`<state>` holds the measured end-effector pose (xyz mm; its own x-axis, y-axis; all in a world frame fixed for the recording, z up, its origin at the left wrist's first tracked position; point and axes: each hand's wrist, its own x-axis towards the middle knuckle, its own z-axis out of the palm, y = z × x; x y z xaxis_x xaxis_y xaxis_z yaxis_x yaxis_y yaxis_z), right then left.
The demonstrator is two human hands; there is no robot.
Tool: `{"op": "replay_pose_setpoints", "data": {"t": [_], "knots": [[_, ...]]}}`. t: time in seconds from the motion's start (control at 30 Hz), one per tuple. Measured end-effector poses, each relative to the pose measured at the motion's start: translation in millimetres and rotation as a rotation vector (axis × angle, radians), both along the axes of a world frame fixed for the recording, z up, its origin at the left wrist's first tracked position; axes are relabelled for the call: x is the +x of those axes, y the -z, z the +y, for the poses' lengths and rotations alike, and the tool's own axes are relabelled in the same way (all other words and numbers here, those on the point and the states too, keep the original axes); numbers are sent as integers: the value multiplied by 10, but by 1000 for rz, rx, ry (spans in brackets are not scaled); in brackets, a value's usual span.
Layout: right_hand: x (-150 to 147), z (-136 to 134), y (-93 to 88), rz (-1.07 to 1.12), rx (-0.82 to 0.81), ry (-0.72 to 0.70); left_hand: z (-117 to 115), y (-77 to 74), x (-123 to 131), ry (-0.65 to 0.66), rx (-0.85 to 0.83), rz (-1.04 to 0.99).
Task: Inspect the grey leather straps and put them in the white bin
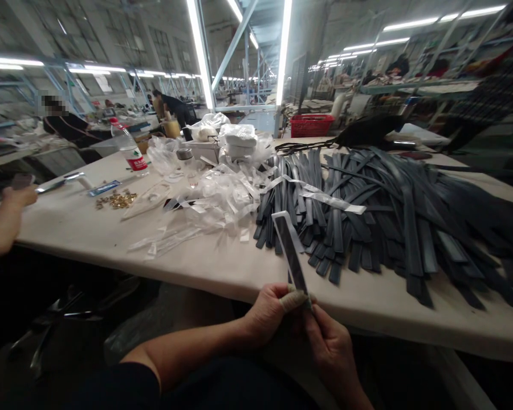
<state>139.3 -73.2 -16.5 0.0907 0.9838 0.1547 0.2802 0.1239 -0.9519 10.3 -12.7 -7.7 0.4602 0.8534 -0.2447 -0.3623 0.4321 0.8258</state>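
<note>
Just over the table's front edge, a dark strap (293, 255) with a white border round its upper end points up and away from me. My left hand (270, 312) is closed on its lower part, with a pale covering on the thumb. Close beside it, my right hand (331, 344) pinches the strap's lower end between thumb and fingers. The strap's far tip hangs over a large pile of dark grey straps (367, 210). White tape strips (325, 196) lie across that pile. What sits between my fingertips is partly hidden.
Left of the pile lies a heap of clear plastic and tape scraps (222, 193). Small gold metal pieces (122, 199), a blue packet (104, 188) and a bottle with a red label (132, 151) stand farther left. A co-worker's hand (19, 193) is at the far left; a red basket (311, 125) is behind.
</note>
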Motion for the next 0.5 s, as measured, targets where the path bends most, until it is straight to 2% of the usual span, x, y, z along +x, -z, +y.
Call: {"op": "replay_pose_setpoints", "data": {"t": [0.1,0.3,0.4,0.5], "knots": [[22,-2,24,-25,20,-23,-63,22,-16,35,-31,-16],[45,-47,197,38,-33,-113,223,-164,-62,-192,38,-115],[46,-30,210,62,-18,-149,223,-181,-32,-125,5,-67],[47,5,164,55,-10,-60,71,-122,23,-44,-21,-40]]}}
